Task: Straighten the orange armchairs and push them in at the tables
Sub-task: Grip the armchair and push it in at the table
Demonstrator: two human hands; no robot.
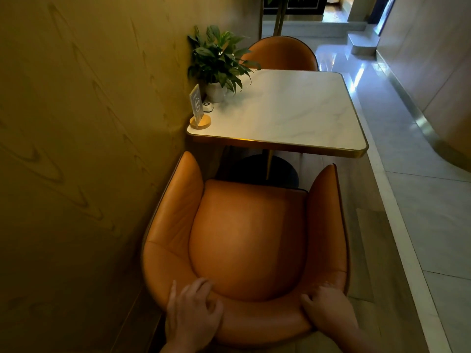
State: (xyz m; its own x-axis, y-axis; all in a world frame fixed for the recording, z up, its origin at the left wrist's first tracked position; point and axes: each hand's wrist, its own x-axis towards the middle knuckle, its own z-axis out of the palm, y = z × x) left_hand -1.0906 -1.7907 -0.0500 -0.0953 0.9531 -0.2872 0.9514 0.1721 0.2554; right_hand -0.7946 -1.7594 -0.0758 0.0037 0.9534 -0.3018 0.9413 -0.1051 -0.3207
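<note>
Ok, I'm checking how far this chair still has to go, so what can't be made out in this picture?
Head view only:
- Near armchair: legs hidden under its own seat; back rim partly covered by left hand and right hand.
- Far armchair: only its backrest top shows; the table hides the rest.
- Table sign: print too small to read.
- Plant: covers the table's far corner at the wall.
- Forearms: cut off by the bottom edge.

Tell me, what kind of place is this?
Probably a café or restaurant. A marble-topped table has orange armchairs at both ends, and beside the potted plant stands a table-number sign.
</note>
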